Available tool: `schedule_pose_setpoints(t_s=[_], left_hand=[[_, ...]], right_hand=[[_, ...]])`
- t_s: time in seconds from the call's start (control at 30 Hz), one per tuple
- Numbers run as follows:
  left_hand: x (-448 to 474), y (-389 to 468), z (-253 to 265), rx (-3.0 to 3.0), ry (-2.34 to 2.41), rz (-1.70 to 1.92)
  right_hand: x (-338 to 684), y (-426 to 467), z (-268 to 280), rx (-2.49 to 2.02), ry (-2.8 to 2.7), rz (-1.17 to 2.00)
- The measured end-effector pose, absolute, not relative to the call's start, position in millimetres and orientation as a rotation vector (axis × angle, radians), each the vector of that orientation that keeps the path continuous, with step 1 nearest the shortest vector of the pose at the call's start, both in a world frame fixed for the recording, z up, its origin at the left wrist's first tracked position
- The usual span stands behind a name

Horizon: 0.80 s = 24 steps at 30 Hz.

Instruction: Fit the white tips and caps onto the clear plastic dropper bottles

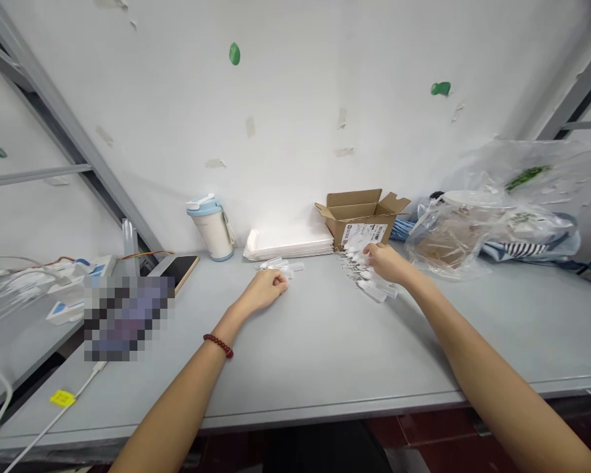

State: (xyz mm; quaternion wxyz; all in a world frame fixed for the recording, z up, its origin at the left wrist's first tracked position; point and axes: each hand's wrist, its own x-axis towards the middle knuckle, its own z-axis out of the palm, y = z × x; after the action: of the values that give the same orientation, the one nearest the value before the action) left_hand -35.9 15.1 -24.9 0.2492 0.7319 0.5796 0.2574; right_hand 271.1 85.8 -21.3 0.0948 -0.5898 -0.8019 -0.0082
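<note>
My left hand (263, 292) rests low over the grey table with its fingers curled together; whatever may be between them is hidden. Just beyond it lies a small heap of translucent white plastic pieces (291, 267). On the right, my right hand (388, 264) reaches into a larger pile of similar clear plastic pieces (373, 290), some with thin dark metal-looking parts. Thumb and fingers are pinched together at the top of that pile, and what they grip is too small to name. An open cardboard box (357, 213) with a white label stands directly behind this pile.
A stack of flat white packs (290, 243) lies against the wall, left of the box. Farther left stand a cream-and-blue cup (211, 226) and a phone (181, 272), near a power strip (81, 279) with cables. Plastic bags (453, 240) and blue cloth (564, 240) fill the right back.
</note>
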Motion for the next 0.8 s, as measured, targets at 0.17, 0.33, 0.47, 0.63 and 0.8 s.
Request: schedule_pose_setpoints(t_s=[0.17,0.33,0.47,0.63,0.8], left_hand=[[-35,14,-26,2.014,1.579,0.728],[-35,13,-23,1.976,1.584,0.712],[-33,12,-16,1.892,1.596,0.787],[-20,8,-12,1.736,1.397,0.947],[-12,7,-14,1.606,1.271,1.064]], right_hand=[[265,80,-19,-1.707,-2.350,0.006],[272,86,-17,-1.529,-2.266,0.026],[277,89,-9,-1.314,-1.983,0.105],[239,69,-5,-1.087,-1.706,0.539],[193,44,-15,-1.007,-1.703,0.794]])
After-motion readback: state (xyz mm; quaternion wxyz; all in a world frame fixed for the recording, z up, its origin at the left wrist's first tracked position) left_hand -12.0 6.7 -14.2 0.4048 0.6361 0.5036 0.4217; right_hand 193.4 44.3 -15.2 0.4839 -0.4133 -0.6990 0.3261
